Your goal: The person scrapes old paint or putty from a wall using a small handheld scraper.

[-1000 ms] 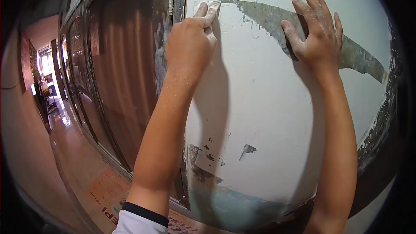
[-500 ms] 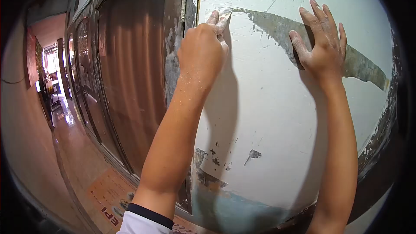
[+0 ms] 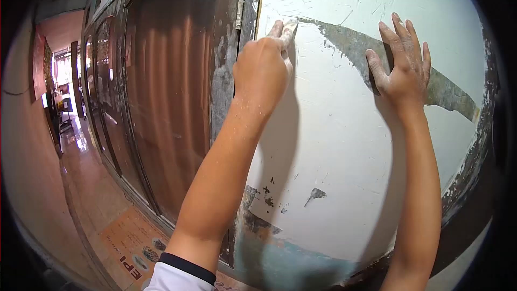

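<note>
My left hand (image 3: pixel 264 62) is closed at the upper left of the white wall panel (image 3: pixel 334 145), its fingertips pressed together near the panel's edge. A small pale piece shows at the fingertips, too hidden to name. My right hand (image 3: pixel 403 67) rests with spread fingers against the panel at the upper right, with nothing held. Between and behind the hands runs a bare grey strip (image 3: pixel 344 40) with ragged edges. White dust covers the fingers of both hands.
A dark door frame with a metal hinge (image 3: pixel 240 12) borders the panel on the left. Beyond it are brown-curtained glass panes (image 3: pixel 167 91). A printed orange sheet (image 3: pixel 132 237) lies on the floor. A passage (image 3: pixel 70 102) recedes at the far left.
My left hand has shifted slightly right and down in view, along with the hinge and upper panel. My right hand still lies against the panel with its fingers spread.
</note>
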### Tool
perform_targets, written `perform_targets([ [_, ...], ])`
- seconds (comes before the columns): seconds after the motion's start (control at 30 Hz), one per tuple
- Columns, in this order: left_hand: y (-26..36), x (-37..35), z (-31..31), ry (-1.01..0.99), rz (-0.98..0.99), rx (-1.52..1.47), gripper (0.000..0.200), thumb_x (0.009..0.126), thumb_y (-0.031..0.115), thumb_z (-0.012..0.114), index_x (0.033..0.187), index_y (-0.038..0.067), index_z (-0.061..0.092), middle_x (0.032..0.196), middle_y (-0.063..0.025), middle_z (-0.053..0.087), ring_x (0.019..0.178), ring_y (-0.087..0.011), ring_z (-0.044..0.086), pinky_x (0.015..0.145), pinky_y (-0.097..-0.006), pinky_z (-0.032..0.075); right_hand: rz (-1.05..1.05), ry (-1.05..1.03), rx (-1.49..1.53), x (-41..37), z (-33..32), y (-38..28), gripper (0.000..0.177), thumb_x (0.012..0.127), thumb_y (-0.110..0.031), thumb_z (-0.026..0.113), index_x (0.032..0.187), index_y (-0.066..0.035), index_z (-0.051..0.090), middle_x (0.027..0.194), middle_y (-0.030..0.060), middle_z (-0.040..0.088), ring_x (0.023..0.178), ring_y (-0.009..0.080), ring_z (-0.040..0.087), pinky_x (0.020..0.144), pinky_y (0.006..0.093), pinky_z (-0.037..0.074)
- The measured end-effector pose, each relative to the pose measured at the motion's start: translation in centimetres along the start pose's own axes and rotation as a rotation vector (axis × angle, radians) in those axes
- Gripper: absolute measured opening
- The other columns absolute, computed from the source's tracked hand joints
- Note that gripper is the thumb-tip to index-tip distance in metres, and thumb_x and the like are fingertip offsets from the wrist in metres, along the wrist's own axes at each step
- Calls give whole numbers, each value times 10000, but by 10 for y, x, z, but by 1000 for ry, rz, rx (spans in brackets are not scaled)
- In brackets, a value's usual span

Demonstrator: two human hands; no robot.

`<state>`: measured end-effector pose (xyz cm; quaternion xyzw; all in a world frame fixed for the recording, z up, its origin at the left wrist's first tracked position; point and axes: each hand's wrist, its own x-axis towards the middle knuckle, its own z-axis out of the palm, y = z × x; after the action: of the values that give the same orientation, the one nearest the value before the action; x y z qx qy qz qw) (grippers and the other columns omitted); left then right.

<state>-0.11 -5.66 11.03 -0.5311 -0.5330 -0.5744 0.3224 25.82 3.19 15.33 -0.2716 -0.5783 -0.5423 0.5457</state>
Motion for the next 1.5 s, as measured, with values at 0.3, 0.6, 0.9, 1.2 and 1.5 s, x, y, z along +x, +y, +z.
perform_targets([
  [0.3,-4,4,1,-6,-35,-51,411,867,13,637,1204,167,815,1342,-80,725,959,-402,755,908,-504,617,22,-19,-9,1,-2,-3,543,962,-454,690,1479,-308,609,1659,-34,480,1590,218,333,1329,535,150],
  [0.6,-4,8,1,-21,-45,-3,375,889,40,634,1199,149,814,1284,-110,748,1003,-407,748,933,-519,605,35,-34,16,1,-6,-6,529,974,-430,677,1479,-288,612,1668,-30,468,1595,219,324,1329,531,147],
  [0.9,-8,11,9,16,-14,65,410,914,10,595,1223,169,812,1243,-131,765,943,-402,766,883,-509,624,13,-7,-4,1,0,1,543,948,-463,702,1464,-312,624,1659,-39,479,1587,220,341,1326,538,168],
  [1.2,-6,9,1,-2,-2,82,334,918,42,628,1155,157,833,1348,-104,724,943,-408,763,875,-525,632,28,-15,5,1,-4,-4,534,964,-452,687,1473,-311,612,1667,-44,468,1587,217,342,1329,532,161],
  [1.5,-16,14,0,-16,30,22,310,877,41,669,1127,116,837,1065,-220,780,945,-415,759,894,-520,616,10,-9,3,0,1,2,552,949,-483,696,1471,-322,614,1662,-49,474,1589,206,335,1328,541,159],
])
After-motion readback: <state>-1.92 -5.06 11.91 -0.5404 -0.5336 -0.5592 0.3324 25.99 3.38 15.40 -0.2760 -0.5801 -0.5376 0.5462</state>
